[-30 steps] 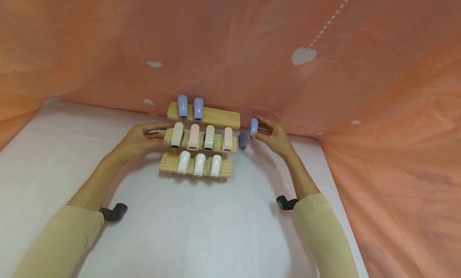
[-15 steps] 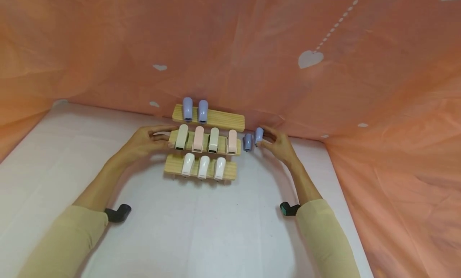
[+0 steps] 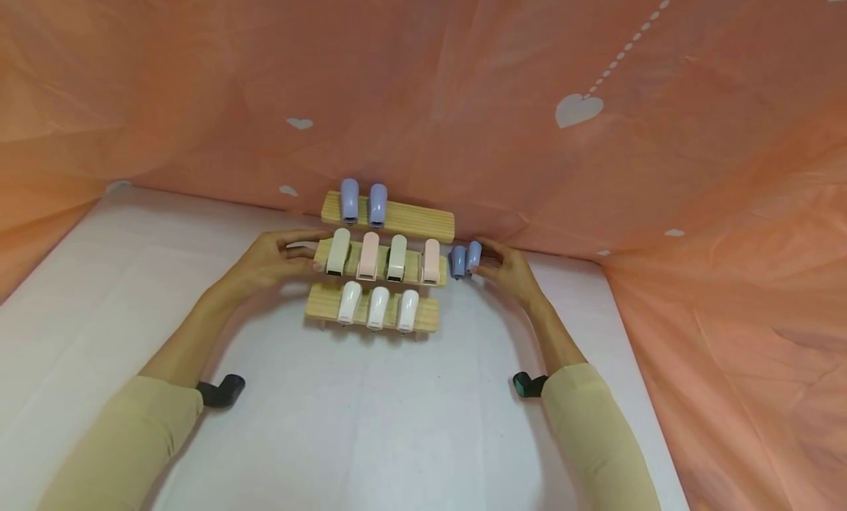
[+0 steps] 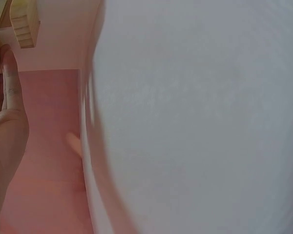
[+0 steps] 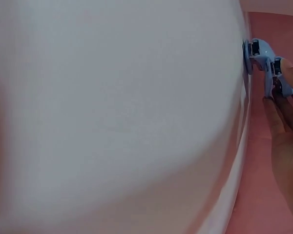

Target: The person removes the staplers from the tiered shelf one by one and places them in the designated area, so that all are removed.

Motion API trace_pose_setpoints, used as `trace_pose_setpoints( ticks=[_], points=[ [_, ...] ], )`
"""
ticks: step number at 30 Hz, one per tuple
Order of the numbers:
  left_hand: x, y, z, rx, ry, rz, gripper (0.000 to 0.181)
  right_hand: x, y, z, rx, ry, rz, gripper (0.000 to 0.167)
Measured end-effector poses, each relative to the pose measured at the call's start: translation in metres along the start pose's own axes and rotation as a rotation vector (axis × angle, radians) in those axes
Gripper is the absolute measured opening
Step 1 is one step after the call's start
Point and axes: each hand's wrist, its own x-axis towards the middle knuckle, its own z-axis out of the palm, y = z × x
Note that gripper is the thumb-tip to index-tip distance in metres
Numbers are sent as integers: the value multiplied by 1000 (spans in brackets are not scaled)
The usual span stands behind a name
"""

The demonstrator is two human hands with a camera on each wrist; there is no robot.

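My left hand grips the left end of the middle wooden shelf board, thumb in front and fingers behind. On that board stand green and pink staplers, such as a pink stapler. My right hand pinches a small blue stapler between thumb and fingers. A second blue stapler stands on the table just left of it, near the shelf's right end. In the right wrist view, the two blue staplers sit close together, the held one nearer my fingers; whether they touch is unclear.
The upper board bears two lilac staplers. Three white staplers stand on the lower board. An orange curtain with hearts hangs behind the white-covered table.
My right hand has lowered the blue stapler and brought it left, closer to the other blue one. The left hand keeps its place on the shelf. The head view has shifted slightly.
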Motion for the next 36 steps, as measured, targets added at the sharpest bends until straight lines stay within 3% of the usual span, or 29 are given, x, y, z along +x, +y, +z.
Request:
trace_pose_setpoints(
  ticks=[11, 27, 31, 36],
  points=[
    [0, -1, 2, 27, -6, 13, 60, 0, 10, 2, -55, -20, -5, 56],
    [-2, 3, 1, 17, 31, -39, 60, 2, 14, 5, 0, -61, 73, 58],
    [-2, 3, 1, 22, 24, -23, 60, 1, 12, 6, -6, -48, 64, 62],
    [-1, 3, 4, 6, 42, -47, 59, 0, 9, 5, -56, 5, 40, 64]
  ],
)
